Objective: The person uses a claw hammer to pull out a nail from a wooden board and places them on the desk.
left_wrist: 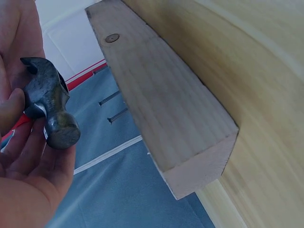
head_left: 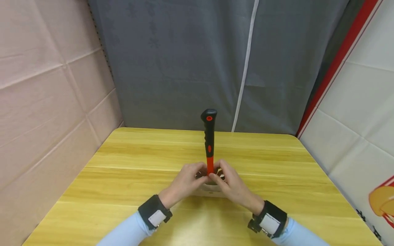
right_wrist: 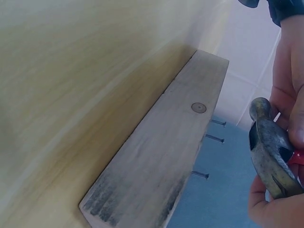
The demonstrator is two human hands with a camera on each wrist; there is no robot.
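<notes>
Both hands, left [head_left: 184, 181] and right [head_left: 231, 184], curl their fingers around a hammer [head_left: 209, 143] head held handle-up over a nailed wood block [left_wrist: 161, 99] on the table [head_left: 123, 164]; a steady, level grip seems wise.

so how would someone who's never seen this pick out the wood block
On the yellow wooden table, look just beneath the two hands holding the hammer upright. The wood block lies flat there, pale and long; unlike anything nearby, it has nails sticking up from it.
</notes>
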